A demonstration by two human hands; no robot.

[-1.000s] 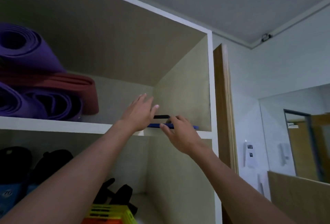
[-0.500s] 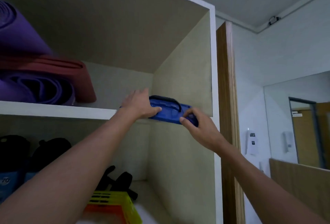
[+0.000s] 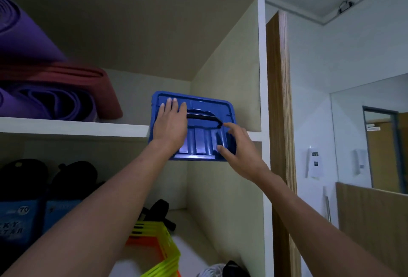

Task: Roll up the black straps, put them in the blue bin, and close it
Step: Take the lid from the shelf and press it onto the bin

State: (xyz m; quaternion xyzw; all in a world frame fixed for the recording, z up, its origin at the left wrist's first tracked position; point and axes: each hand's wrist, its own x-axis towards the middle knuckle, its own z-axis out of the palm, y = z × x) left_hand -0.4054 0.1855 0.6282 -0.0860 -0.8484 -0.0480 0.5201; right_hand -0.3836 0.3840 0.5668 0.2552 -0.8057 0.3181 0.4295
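Left hand (image 3: pixel 171 122) and right hand (image 3: pixel 237 146) hide much of blue bin (image 3: pixel 203 104).

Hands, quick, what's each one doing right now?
Left hand: open, palm flat against the blue bin.
Right hand: fingers curled on the bin's lower right corner, gripping it.

Both hands (image 3: pixel 171 122) on blue lid (image 3: pixel 205 104) — tilted

Blue bin lid (image 3: pixel 205 102); tilted, off shelf edge
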